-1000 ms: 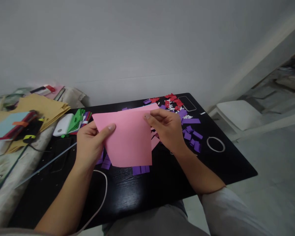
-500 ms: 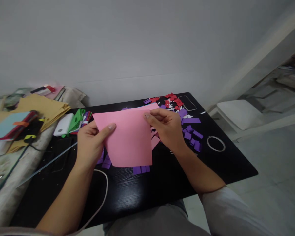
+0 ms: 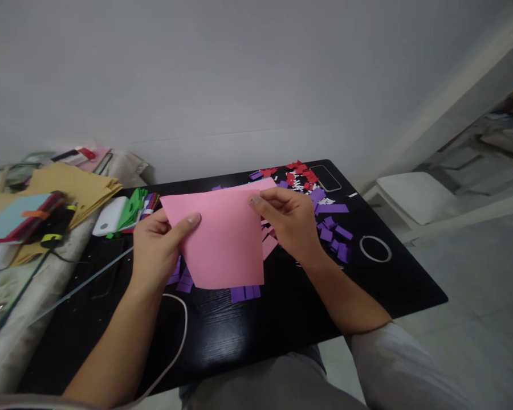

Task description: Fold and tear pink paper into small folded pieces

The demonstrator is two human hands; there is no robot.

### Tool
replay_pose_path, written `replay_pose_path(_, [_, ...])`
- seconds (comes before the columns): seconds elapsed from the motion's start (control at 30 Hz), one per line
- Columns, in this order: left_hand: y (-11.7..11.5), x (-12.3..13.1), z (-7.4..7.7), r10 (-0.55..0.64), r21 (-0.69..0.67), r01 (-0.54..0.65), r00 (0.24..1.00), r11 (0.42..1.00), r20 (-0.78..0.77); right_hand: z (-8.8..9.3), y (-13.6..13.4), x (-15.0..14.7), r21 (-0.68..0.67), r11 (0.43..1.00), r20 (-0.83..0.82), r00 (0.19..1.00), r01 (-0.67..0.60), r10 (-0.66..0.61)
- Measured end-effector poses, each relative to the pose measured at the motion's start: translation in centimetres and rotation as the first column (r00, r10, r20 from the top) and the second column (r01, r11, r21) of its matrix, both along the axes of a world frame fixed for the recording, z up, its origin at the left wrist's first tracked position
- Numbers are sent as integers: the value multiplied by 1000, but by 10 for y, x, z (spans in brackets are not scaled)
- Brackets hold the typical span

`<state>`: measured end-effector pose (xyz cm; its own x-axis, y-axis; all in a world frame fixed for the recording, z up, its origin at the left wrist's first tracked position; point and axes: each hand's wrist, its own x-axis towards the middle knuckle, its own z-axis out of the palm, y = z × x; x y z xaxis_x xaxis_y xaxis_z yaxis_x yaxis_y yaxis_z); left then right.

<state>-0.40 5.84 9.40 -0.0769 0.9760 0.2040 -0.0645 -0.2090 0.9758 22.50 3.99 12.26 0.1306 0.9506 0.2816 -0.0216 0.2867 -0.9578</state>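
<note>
A sheet of pink paper (image 3: 224,245) is held up above the black table (image 3: 282,330), its upper edge folded or layered with a second flap at the top right. My left hand (image 3: 158,239) grips its left side, thumb on the front and fingers behind. At the upper right corner, my right hand (image 3: 288,219) pinches it between thumb and fingers. Behind and below the sheet lie pink paper strips (image 3: 269,246), partly hidden by it. Purple paper pieces (image 3: 245,294) stick out under its lower edge.
More purple scraps (image 3: 343,251), red scraps (image 3: 301,169) and white bits lie to the right and back. A white cable (image 3: 183,330) curves over the front left. Green paper pieces (image 3: 134,210), brown envelopes (image 3: 77,185) and a white stool (image 3: 414,196) stand around.
Hardly anything differs. Both hands keep the same hold on the pink paper, which sits a touch higher in view.
</note>
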Motion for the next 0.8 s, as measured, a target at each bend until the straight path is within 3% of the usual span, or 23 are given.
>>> replay_pose_path(0.2, [2,0,4,33,42,-34,999,999,23,-2,3,1,-13,999,-8,999,-38,38])
replay_pose_path(0.43, [5,-7,5,254,234,-240,967,942,-31,-8,9,4,-20,1000,-17,1000,-17,17])
replay_pose_path(0.67, [3,-10,10,222,198,-199,969,960,-105,-12,14,5,-13,1000,8,1000,-16,16])
replay_pose_path(0.8, [4,-12,9,313,319,-270,945,908,-91,-11,13,4,-33,999,19,1000,2,-2])
